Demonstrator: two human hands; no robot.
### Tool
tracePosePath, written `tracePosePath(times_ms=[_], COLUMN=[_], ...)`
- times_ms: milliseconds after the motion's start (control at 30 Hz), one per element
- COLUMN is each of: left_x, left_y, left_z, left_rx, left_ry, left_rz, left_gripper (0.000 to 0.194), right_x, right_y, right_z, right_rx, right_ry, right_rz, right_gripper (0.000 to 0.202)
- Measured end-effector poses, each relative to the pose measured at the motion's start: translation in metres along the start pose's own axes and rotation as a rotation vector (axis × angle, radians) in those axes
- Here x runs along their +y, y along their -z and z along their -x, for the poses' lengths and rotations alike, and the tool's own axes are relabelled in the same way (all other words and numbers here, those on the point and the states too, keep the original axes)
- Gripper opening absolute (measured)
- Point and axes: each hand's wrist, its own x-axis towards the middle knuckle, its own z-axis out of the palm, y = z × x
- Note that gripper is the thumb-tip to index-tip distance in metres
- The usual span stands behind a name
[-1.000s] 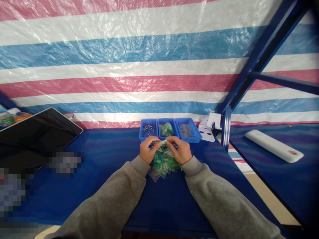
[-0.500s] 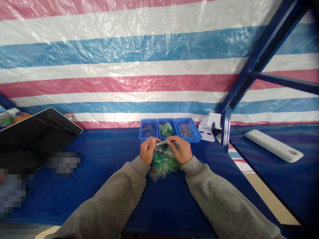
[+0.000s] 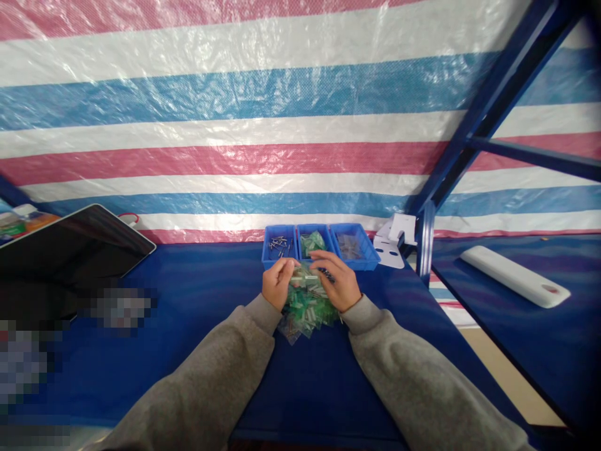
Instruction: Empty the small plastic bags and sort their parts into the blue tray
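Observation:
My left hand point(image 3: 278, 282) is closed, thumb and forefinger pinching the edge of a small clear plastic bag point(image 3: 305, 273) with a pale strip-like piece showing in it. My right hand point(image 3: 342, 283) is beside the bag's right side, thumb and fingers apart; whether a fingertip touches the bag I cannot tell. Below both hands a pile of small green and clear plastic bags point(image 3: 307, 312) lies on the blue table point(image 3: 310, 388). Just beyond stand three blue bins: the left bin point(image 3: 269, 254) with metal pins, the middle bin point(image 3: 300, 233) with green bags, the right bin point(image 3: 370, 254) with clear bags.
White cut card pieces point(image 3: 394, 241) lie right of the bins, by a blue metal post point(image 3: 426, 244). A long white device point(image 3: 516, 275) rests on the neighbouring table. At left a dark screen point(image 3: 79, 250) leans over the table. Striped plastic sheeting point(image 3: 282, 156) hangs behind.
My right thumb and fingers have parted from the bag's top edge and spread. My left hand still pinches the bag, which now shows flatter between the hands.

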Motion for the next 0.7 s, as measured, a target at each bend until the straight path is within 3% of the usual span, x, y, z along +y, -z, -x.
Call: tracePosePath(times_ms=[133,333,467,533,600,700], left_x=[0.002,-0.004,0.0,0.002,0.003,0.001], left_y=[0.003,0.0,0.003,0.004,0.005,0.006], left_z=[-0.001,-0.002,-0.001,0.0,0.0,-0.001], left_rx=[-0.019,0.062,0.057,0.097,0.18,0.271], left_ry=[-0.182,0.005,-0.034,-0.068,-0.088,-0.092], left_rz=[-0.167,-0.077,-0.139,-0.165,-0.169,-0.186], left_gripper=[0.033,0.023,0.021,0.023,0.025,0.023], right_x=[0.003,-0.001,0.001,0.005,0.009,0.016], right_y=[-0.003,-0.006,-0.005,-0.004,-0.004,-0.003], right_z=[0.004,0.005,0.002,0.0,-0.003,-0.006], right_rx=[0.004,-0.025,-0.092,-0.014,0.149,0.264], right_ry=[-0.164,-0.303,-0.466,-0.532,-0.58,-0.641], right_rz=[0.007,-0.185,-0.466,-0.565,-0.609,-0.645], right_gripper=[0.016,0.024,0.024,0.026,0.032,0.056])
